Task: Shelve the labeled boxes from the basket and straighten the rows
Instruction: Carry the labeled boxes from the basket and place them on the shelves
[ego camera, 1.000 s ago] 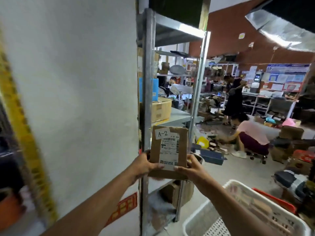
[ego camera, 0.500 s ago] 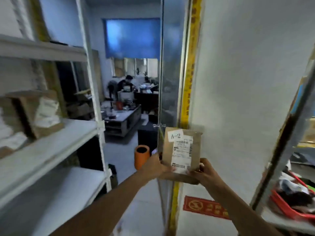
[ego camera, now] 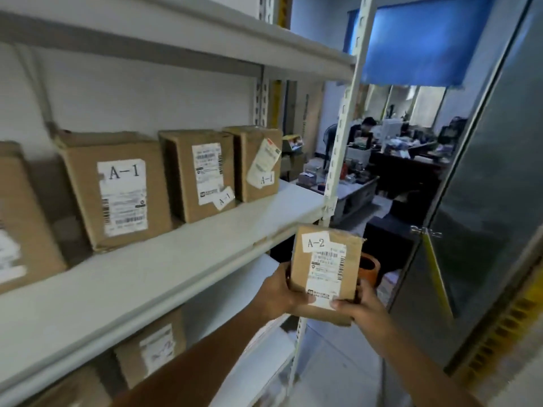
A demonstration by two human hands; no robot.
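Shelf now beside A-2 box (ego camera: 326, 265) (thumbs front).

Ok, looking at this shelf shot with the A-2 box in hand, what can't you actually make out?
Head view, the only one:
- A-2 box: small print blurred; its underside is covered by the left hand and right hand.
- Lower-shelf box: label blurred, partly behind the left forearm.
- Leftmost box: cut off by the frame edge, label unreadable.
- Middle box: its tag's lettering is too smeared to be sure of.
- Basket: out of frame.
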